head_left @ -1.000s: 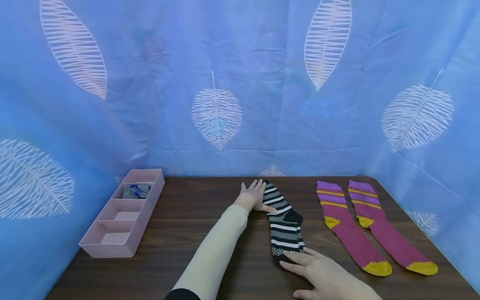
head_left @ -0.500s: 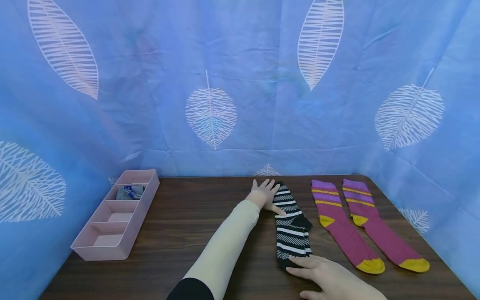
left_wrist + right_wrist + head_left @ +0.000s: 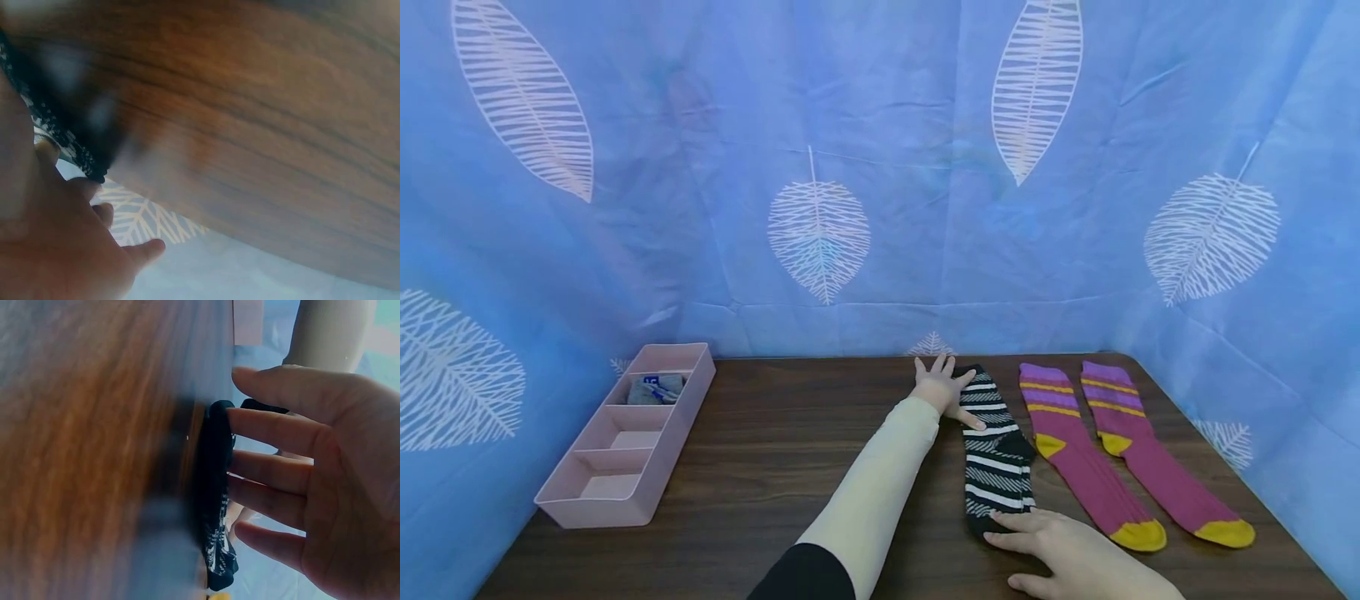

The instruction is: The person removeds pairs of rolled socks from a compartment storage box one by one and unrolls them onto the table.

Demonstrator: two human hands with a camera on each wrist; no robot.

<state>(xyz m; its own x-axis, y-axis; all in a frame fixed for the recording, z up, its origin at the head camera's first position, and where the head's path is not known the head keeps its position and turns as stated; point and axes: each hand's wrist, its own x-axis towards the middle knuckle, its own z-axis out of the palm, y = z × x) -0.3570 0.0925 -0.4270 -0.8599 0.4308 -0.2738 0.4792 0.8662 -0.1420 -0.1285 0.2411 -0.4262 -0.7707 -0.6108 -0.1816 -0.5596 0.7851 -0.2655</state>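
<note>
A pair of black-and-white striped socks (image 3: 996, 458) lies flat on the dark wooden table, one apparently stacked on the other, cuffs toward the back. My left hand (image 3: 942, 392) has its fingers spread at the cuff, with the thumb resting on the stripes. At the black toe end, the straight fingertips of my right hand (image 3: 1067, 554) touch the socks. The right wrist view shows those fingers extended against the dark sock edge (image 3: 215, 469). In the left wrist view the left hand (image 3: 69, 250) is beside the cuff (image 3: 62, 134), partly out of frame.
Two long burgundy socks (image 3: 1093, 479) with purple striped cuffs and yellow heels and toes lie side by side just right of the striped pair. A pink divided box (image 3: 681, 450) stands at the left, a folded grey sock-like bundle (image 3: 653, 389) in one compartment. A blue leaf-patterned cloth (image 3: 887, 250) hangs behind.
Both hands have slid the striped socks to the right across the table, so their gap to the burgundy socks has narrowed. The head view has shifted slightly.
</note>
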